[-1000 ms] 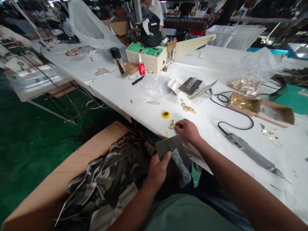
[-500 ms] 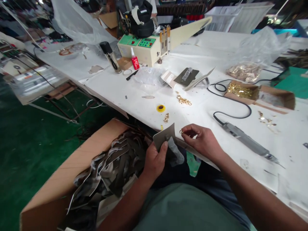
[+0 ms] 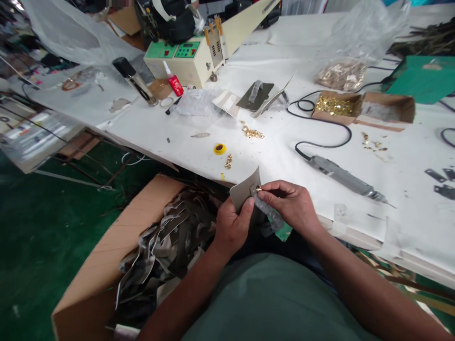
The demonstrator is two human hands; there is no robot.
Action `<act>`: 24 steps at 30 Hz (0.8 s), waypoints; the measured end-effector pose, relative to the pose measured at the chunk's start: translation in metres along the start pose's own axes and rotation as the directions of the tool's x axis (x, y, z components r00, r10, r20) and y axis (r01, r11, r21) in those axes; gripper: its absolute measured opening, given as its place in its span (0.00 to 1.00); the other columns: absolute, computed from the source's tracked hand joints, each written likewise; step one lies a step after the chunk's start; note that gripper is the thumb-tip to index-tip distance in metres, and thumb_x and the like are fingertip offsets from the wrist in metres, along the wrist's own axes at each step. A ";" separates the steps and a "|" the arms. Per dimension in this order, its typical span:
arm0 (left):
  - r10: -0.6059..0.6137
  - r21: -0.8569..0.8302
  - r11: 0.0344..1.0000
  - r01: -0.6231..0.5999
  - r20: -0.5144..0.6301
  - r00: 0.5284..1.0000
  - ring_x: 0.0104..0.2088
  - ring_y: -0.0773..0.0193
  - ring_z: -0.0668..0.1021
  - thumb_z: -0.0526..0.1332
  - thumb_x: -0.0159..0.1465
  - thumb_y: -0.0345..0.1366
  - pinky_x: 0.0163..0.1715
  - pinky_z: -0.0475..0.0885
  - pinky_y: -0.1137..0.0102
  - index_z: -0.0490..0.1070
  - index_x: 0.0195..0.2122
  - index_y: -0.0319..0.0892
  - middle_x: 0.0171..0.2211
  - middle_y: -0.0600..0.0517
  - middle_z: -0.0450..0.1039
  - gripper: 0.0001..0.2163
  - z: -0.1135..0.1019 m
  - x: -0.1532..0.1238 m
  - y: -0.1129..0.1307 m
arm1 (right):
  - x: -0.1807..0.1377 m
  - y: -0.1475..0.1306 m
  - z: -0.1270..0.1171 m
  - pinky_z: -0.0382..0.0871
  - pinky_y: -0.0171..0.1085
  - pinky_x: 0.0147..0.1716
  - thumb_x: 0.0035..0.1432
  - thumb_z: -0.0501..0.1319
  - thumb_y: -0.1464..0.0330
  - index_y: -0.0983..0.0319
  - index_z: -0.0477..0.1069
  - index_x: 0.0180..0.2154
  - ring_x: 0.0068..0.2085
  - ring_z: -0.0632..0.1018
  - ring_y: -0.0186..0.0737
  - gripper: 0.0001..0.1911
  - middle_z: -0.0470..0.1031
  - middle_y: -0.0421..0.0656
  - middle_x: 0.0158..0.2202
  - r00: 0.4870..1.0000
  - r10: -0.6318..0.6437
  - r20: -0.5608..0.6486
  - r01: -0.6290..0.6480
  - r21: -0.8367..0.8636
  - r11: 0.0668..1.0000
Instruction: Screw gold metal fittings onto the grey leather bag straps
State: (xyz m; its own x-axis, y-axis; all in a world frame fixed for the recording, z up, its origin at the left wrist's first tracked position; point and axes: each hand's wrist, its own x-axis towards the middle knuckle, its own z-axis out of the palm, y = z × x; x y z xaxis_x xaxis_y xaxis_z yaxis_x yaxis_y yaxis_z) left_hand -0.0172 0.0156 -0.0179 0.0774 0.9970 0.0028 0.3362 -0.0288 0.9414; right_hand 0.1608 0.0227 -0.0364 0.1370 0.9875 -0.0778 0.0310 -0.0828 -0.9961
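Note:
My left hand (image 3: 232, 225) grips a grey-olive leather flap (image 3: 245, 190) near the table's front edge, thumb on its face. A strip of clear plastic wrap (image 3: 270, 213) hangs from the flap's lower side. Between the thumb and fingers of my right hand (image 3: 293, 203) is a small gold metal fitting (image 3: 259, 189), held against a tab on the flap; its exact shape is too small to tell. Just beyond the hands lie a small pile of gold rings (image 3: 228, 162) and a yellow round container (image 3: 220, 149).
A corded grey electric screwdriver (image 3: 341, 175) lies to the right. Behind it stands a cardboard box of gold parts (image 3: 336, 106). Farther back are a cream machine (image 3: 181, 61) and a red glue bottle (image 3: 173, 79). A large carton (image 3: 106, 241) of leather pieces stands at left.
My right hand has brought the gold fitting left to the leather flap, and they now meet. The camera view has shifted right and down.

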 end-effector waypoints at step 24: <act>0.287 0.130 0.946 -0.298 0.097 0.953 0.42 0.60 0.83 0.61 0.72 0.37 0.47 0.76 0.68 0.79 0.48 0.42 0.42 0.49 0.83 0.09 0.029 -0.015 0.023 | -0.033 -0.015 -0.025 0.76 0.39 0.38 0.64 0.68 0.72 0.57 0.80 0.37 0.36 0.82 0.39 0.04 0.83 0.40 0.35 0.840 -0.532 -0.106 0.506 -0.200 0.839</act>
State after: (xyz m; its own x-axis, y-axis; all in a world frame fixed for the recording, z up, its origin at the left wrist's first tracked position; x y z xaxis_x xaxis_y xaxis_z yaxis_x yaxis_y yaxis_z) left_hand 0.0171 -0.0025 -0.0061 0.2612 0.9349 0.2402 0.4168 -0.3337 0.8455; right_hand 0.1806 -0.0120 -0.0183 0.2040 0.8593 0.4690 0.2930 0.4035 -0.8668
